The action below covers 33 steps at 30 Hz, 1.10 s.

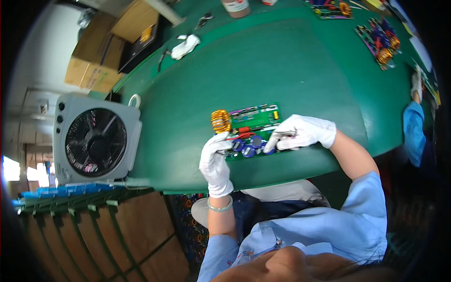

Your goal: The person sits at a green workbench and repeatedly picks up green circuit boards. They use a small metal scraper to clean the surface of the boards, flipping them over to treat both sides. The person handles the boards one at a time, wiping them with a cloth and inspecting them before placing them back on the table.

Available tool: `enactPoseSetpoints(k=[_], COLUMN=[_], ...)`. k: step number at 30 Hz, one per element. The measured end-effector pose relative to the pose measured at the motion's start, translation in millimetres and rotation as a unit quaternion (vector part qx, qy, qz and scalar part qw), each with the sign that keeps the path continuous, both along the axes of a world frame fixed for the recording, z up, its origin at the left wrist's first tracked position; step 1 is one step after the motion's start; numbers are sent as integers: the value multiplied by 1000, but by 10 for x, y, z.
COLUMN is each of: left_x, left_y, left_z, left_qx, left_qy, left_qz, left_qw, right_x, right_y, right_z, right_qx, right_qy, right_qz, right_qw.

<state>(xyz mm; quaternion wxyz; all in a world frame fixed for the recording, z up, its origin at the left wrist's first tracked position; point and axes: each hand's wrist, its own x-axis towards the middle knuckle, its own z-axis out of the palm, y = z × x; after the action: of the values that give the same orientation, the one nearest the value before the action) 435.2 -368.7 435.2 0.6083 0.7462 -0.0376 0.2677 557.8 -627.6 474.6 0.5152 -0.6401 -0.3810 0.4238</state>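
A green circuit board [256,121] lies on the green table mat, close to its near edge. It carries a copper-wound coil [220,121] at its far left corner, red wires, and several blue round capacitors [248,151] along the near side. My left hand [216,162], in a white glove, closes on the board's near left corner beside the coil. Over the near right part is my right hand [303,132], also gloved, with its fingers bent together by the capacitors. A thin dark, metallic-looking thing shows at those fingers, too small to name.
A grey box fan [96,141] stands left of the table, near cardboard boxes [96,56]. A crumpled white glove [185,47] and a jar [236,8] lie toward the back. More circuit boards [379,43] sit at the far right, where another person's blue sleeve [414,131] reaches in.
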Motion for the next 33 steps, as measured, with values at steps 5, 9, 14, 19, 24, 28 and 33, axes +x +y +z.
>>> enactPoseSetpoints(k=[5, 9, 14, 19, 24, 28, 33], left_x=[16, 16, 4, 156, 577, 794, 476], left_y=[65, 76, 9, 506, 492, 516, 337], left_z=[0, 23, 52, 197, 301, 209, 205], left_qx=[25, 25, -77, 243, 267, 168, 316], left_qy=[-19, -12, 85, -23, 157, 238, 284], left_qz=[-4, 9, 56, 19, -99, -158, -84], left_qw=[1000, 1000, 992, 970, 946, 944, 901], right_x=[22, 1, 49, 248, 287, 255, 359], right_y=[23, 59, -5, -149, -92, 32, 118], right_z=[81, 39, 2, -37, -135, -116, -122], right_qx=[2, 16, 48, 146, 122, 49, 2], right_qy=[-37, 24, 182, 104, 161, 109, -17], right_qz=[22, 24, 35, -213, -312, -340, -311], right_qw=[999, 999, 982, 960, 928, 933, 950])
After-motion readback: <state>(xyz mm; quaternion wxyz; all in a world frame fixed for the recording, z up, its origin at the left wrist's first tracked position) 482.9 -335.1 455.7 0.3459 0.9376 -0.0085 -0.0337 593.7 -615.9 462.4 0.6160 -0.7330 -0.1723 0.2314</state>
